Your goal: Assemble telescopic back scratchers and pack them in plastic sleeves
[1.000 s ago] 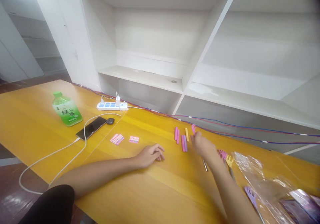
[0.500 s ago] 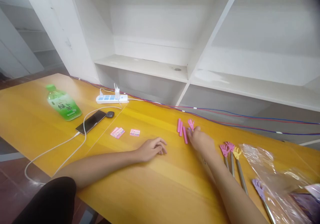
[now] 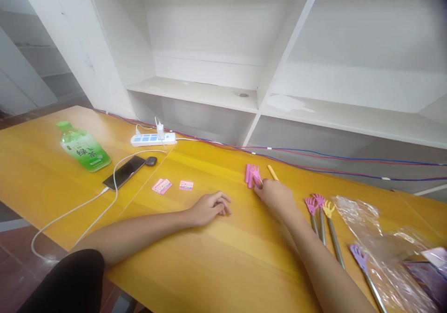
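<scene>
In the head view, my right hand [image 3: 277, 196] is closed around the shaft of a pink back scratcher [image 3: 255, 171], whose claw-shaped head points away over the table. Under and beside that head lie several pink tubes [image 3: 247, 173]. A yellow tube [image 3: 273, 172] rests just behind the hand. My left hand [image 3: 211, 208] lies on the table, fingers loosely bent and apart, holding nothing. Right of my right hand lie two more pink back scratchers [image 3: 312, 206], a yellow back scratcher [image 3: 328, 209] and a purple back scratcher [image 3: 359, 255], all with metal shafts.
Small pink cards [image 3: 161, 186] lie on the wooden table [image 3: 223, 266]. To the left are a green bottle [image 3: 84, 147], a phone [image 3: 127, 171] on a white cable and a power strip [image 3: 153, 139]. Clear plastic wrappers [image 3: 380, 243] cover the right side. White shelving [image 3: 195, 91] stands behind.
My right hand has moved slightly left with the pink back scratcher, whose head now lies over the pink tubes. The yellow tube has come into sight. My left hand stays put.
</scene>
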Motion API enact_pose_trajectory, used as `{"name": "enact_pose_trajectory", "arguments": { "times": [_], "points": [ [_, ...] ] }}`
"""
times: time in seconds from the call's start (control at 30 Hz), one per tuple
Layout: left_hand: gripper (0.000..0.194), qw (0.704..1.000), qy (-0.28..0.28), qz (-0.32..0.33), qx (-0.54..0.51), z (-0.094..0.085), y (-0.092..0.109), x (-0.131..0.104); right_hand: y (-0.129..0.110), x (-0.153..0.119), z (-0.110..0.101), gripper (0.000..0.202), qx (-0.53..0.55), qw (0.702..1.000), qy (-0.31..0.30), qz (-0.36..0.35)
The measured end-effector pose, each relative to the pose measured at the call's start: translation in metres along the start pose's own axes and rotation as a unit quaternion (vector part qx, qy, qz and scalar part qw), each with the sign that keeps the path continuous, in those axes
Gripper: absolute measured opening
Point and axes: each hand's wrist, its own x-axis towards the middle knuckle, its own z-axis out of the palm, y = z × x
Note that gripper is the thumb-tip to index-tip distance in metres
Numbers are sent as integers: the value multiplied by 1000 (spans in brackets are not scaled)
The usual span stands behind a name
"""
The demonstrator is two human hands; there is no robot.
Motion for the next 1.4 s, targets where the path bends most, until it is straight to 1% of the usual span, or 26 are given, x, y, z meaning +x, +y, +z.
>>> {"name": "enact_pose_trajectory", "arguments": {
  "times": [0.13, 0.17, 0.23, 0.27, 0.33, 0.4, 0.47, 0.53, 0.6, 0.7, 0.77, 0.83, 0.9, 0.97, 1.03, 1.1, 1.2, 1.3, 1.4],
  "points": [
    [25, 1000, -3, -3, -7, 0, 1, 0, -3, -3, -11, 36, 61, 998, -8, -16],
    [29, 1000, -3, -1, -11, -1, 2, 0, -6, -5, -14, 36, 87, 996, -12, -31],
    [40, 1000, 6, 6, -21, -1, 2, 0, -16, -15, -17, 38, 151, 985, -33, -82],
    [45, 999, 12, 14, -27, -1, 3, 0, -24, -22, -17, 40, 187, 974, -50, -115],
    [54, 998, 17, 31, -52, -1, 3, 1, -44, -39, -15, 42, 258, 945, -88, -181],
    [61, 995, 5, 42, -92, -1, 3, 2, -65, -56, -10, 41, 319, 911, -122, -230],
    [65, 991, -10, 38, -126, 0, 2, 3, -80, -70, -5, 42, 365, 882, -140, -261],
    [66, 991, -12, 18, -134, 0, 1, 3, -86, -75, -1, 49, 401, 860, -143, -282],
    [61, 993, 3, 7, -121, -1, 0, 2, -84, -72, 0, 55, 433, 849, -119, -281],
    [54, 996, 30, 15, -87, -2, 4, -1, -69, -58, -6, 59, 484, 844, -38, -227],
    [53, 999, 25, 5, -31, -2, 10, -4, -57, -49, -15, 62, 522, 833, 12, -183],
    [53, 999, 11, -8, 39, -2, 18, -7, -45, -43, -26, 63, 558, 814, 43, -154],
    [53, 997, -7, -8, 81, -1, 27, -10, -36, -42, -36, 60, 586, 796, 59, -136],
    [54, 996, -29, -5, 87, 0, 33, -12, -34, -43, -41, 60, 603, 784, 63, -133],
    [56, 996, -47, -5, 77, 2, 35, -12, -37, -46, -42, 64, 609, 778, 60, -138],
    [56, 997, -50, -6, 60, 3, 33, -11, -42, -50, -40, 68, 609, 777, 55, -149],
    [54, 998, -43, 8, 44, 2, 28, -10, -48, -55, -39, 69, 607, 776, 61, -160],
    [50, 997, -32, 35, 58, 0, 25, -9, -47, -60, -45, 64, 612, 766, 101, -166],
    [49, 996, -35, 33, 71, -2, 25, -9, -43, -65, -54, 58, 623, 750, 139, -174]
  ]
}}
